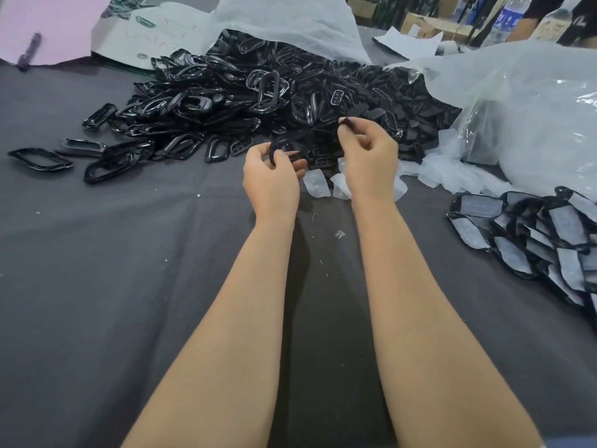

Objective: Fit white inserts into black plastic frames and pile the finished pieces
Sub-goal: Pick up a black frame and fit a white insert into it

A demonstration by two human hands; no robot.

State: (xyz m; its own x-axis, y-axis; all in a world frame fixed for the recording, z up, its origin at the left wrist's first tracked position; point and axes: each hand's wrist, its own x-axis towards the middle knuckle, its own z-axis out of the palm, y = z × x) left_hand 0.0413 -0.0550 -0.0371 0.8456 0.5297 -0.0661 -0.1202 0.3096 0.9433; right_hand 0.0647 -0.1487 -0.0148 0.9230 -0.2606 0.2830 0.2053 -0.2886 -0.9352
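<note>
Far left, a few loose frames [40,158] lie scattered on the dark cloth [129,286], and behind them rises the big heap of empty frames [258,92].

Now the action. The left hand [271,176] has its fingers curled round the near end of 1 black frame [303,145], lifted just clear of the cloth in front of the heap. The right hand [368,156] pinches a dark tip between thumb and forefinger, by the look of it the frame's other end, though blur makes that hard to confirm; the other fingers are tucked in.

No insert is in either hand. The nearest white inserts [318,184] lie on the cloth just below the hands.

To do this step well, I'd say turn the frame open side up, steady it with the left hand, match an insert's tapered end to the frame's, then press round the edge until it sits flush.

To the right, more inserts spill from a clear plastic bag [517,108]. Far right sits the finished pile [533,240], white showing inside black rims.

As for writing, red scrawl marks a white sheet [145,30] at the back left, and a bottle [508,17] at the top right has a blue label. Neither is legible.
</note>
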